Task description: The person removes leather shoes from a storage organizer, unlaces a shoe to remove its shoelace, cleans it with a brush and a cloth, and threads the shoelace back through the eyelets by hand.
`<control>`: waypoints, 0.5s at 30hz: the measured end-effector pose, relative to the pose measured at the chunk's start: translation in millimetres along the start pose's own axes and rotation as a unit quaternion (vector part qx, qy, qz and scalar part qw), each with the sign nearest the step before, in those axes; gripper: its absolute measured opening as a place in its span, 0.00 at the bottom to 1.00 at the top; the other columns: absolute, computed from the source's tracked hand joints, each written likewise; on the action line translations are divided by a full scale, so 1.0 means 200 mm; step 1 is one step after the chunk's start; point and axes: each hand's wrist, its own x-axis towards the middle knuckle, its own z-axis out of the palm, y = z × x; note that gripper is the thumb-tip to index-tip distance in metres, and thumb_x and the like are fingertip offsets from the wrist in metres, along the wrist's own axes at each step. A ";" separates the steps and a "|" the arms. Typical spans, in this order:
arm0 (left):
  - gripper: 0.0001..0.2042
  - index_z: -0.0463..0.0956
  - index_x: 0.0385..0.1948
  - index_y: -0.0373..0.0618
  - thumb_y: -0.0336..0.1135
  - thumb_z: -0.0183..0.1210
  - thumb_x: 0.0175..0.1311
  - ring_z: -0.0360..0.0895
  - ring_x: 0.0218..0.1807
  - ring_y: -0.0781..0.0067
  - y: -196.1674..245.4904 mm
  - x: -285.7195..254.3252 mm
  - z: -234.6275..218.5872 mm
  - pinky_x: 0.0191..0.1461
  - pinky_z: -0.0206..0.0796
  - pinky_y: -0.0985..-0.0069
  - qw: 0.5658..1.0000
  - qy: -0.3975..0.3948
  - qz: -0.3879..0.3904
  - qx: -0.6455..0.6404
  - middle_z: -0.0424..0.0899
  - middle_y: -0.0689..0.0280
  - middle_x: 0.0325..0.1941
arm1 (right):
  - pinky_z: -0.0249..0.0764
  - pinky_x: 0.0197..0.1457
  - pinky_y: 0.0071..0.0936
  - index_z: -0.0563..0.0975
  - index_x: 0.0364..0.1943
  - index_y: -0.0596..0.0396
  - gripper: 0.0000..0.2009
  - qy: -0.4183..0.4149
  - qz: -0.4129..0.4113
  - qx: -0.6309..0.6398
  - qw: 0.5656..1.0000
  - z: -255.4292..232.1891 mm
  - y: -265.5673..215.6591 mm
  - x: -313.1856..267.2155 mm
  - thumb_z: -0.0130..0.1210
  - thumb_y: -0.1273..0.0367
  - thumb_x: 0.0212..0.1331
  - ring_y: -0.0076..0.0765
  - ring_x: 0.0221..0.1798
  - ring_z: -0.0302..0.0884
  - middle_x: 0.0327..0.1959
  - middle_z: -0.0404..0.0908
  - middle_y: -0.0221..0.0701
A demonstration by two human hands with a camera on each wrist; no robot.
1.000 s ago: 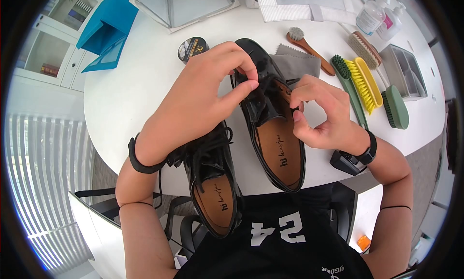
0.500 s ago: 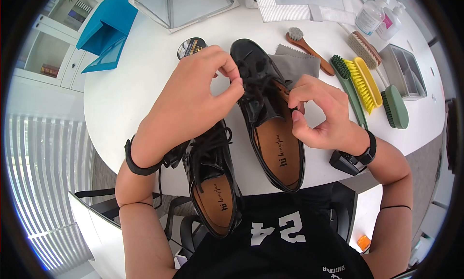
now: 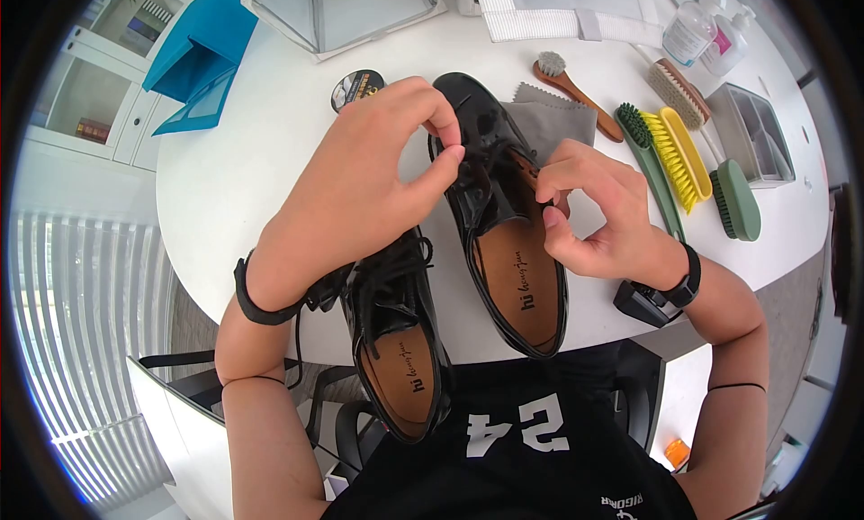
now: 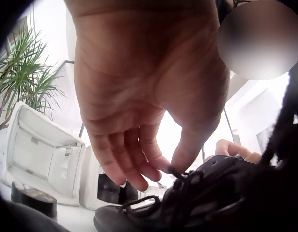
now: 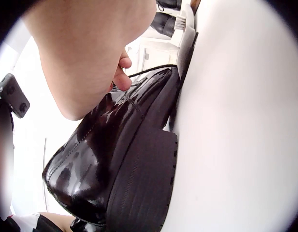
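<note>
Two black lace-up shoes with tan insoles sit at the near edge of a white, rounded tabletop (image 3: pixel 225 160). The right shoe (image 3: pixel 508 250) has its heel close to that edge; the left shoe (image 3: pixel 396 340) reaches past it.

The left hand (image 3: pixel 360 173) has a narrow grip, thumb and forefinger pinching a black lace (image 4: pixel 175 172) above the right shoe. The right hand (image 3: pixel 605 212) pinches that shoe's side rim, its grip narrow too.

A broad stretch of white surface shows between the left hand and the tabletop's curved left edge. A round tin (image 3: pixel 358 90) sits just beyond the left hand. A grey cloth (image 3: pixel 553 124) lies beside the right shoe's toe. Farther right are a wooden-handled brush (image 3: pixel 580 92), a yellow brush (image 3: pixel 681 158) and a green brush (image 3: pixel 738 200).
</note>
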 end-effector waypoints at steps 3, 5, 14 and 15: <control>0.05 0.77 0.35 0.38 0.25 0.66 0.65 0.81 0.43 0.65 0.00 0.00 -0.02 0.55 0.72 0.69 1.000 0.011 -0.025 0.011 0.84 0.62 0.39 | 0.72 0.28 0.23 0.81 0.41 0.53 0.13 0.000 0.001 0.001 1.000 0.00 0.00 0.00 0.62 0.81 0.50 0.25 0.26 0.76 0.32 0.78 0.28; 0.05 0.77 0.35 0.38 0.25 0.65 0.64 0.81 0.43 0.65 0.00 -0.01 -0.03 0.55 0.71 0.69 0.999 0.005 -0.034 0.017 0.83 0.62 0.38 | 0.72 0.28 0.22 0.81 0.41 0.53 0.14 -0.001 0.001 0.002 1.000 0.00 0.00 0.00 0.62 0.81 0.50 0.25 0.26 0.76 0.32 0.78 0.28; 0.05 0.79 0.36 0.38 0.27 0.67 0.64 0.81 0.43 0.65 0.01 0.00 0.00 0.56 0.71 0.69 1.000 0.009 -0.030 0.004 0.84 0.62 0.38 | 0.72 0.28 0.22 0.81 0.41 0.53 0.14 0.000 -0.001 -0.007 1.000 0.00 0.00 0.00 0.62 0.81 0.49 0.24 0.25 0.76 0.31 0.78 0.28; 0.06 0.81 0.37 0.38 0.27 0.68 0.65 0.82 0.44 0.65 0.01 0.00 0.00 0.56 0.72 0.69 1.000 0.009 -0.021 0.002 0.84 0.62 0.39 | 0.72 0.27 0.22 0.81 0.41 0.53 0.14 0.001 -0.001 -0.007 1.000 0.00 0.00 0.00 0.62 0.81 0.49 0.24 0.25 0.76 0.31 0.78 0.28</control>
